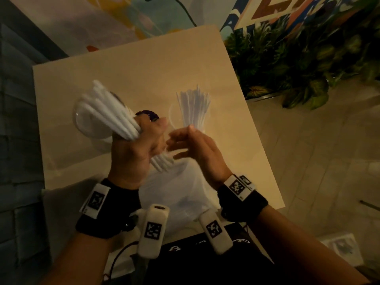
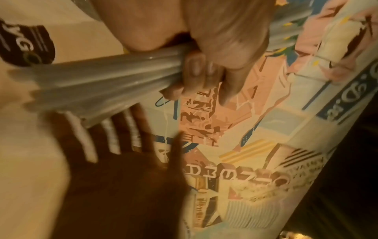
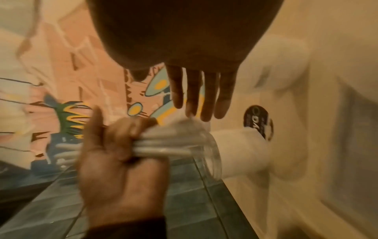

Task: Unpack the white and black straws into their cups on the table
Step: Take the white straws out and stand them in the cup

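Observation:
My left hand (image 1: 141, 138) grips a thick bundle of white plastic straws (image 1: 109, 105) above the table, fingers curled round their middle. The same bundle (image 2: 98, 84) fans out from my fist in the left wrist view. Its upper ends lie over a clear glass cup (image 1: 90, 122), seen too in the right wrist view as a clear cup (image 3: 208, 148). My right hand (image 1: 185, 145) hovers just right of the left, fingers straight and spread, holding nothing. A second cup (image 1: 174, 118) holds thin white straws (image 1: 194, 108) behind my right hand.
The beige square table (image 1: 144, 64) has a white plastic bag (image 1: 176, 194) at its near edge. A dark round lid (image 1: 148, 115) peeks out behind my left hand. Leafy plants (image 1: 298, 58) stand to the right on a tiled floor, and a painted wall rises behind.

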The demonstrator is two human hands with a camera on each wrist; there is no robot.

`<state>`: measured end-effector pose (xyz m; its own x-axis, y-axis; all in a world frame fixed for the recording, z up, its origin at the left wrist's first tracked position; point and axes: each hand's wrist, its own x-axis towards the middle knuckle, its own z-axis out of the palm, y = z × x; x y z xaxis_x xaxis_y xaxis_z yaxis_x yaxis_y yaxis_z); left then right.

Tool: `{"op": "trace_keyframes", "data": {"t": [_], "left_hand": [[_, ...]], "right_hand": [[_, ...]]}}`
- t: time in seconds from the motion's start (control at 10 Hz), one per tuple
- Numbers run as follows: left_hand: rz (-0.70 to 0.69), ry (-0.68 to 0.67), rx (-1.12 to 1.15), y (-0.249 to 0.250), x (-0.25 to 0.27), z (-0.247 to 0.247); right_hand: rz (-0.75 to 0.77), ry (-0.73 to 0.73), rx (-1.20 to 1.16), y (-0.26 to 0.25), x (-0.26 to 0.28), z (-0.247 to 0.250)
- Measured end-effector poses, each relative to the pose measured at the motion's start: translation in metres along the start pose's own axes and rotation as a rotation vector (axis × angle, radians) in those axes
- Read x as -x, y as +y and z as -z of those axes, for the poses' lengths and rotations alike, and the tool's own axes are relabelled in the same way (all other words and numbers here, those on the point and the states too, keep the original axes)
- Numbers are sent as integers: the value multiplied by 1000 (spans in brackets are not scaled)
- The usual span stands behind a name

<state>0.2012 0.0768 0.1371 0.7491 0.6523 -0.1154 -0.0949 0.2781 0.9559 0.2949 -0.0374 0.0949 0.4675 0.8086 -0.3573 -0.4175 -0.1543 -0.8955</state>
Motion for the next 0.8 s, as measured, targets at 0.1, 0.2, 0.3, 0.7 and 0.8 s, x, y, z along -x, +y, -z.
{"op": "trace_keyframes", "data": {"t": [0.1,0.2,0.3,0.7,0.8], "left_hand": [[137,-161,-270,-9,7,10],[212,-125,-1242,-40,19,-8],[335,-249,-1019,-37,29,-14],[547,108,314,-63,12,-20],[467,62,196,-68,2,-23]], "right_hand": [[266,-173,201,-22,2,8],[347,-383,428,-35,2,3],[329,-319,394,-41,6,1],[335,-61,154,-34,5,-10],[333,27,166,-31,-4,-10]]}}
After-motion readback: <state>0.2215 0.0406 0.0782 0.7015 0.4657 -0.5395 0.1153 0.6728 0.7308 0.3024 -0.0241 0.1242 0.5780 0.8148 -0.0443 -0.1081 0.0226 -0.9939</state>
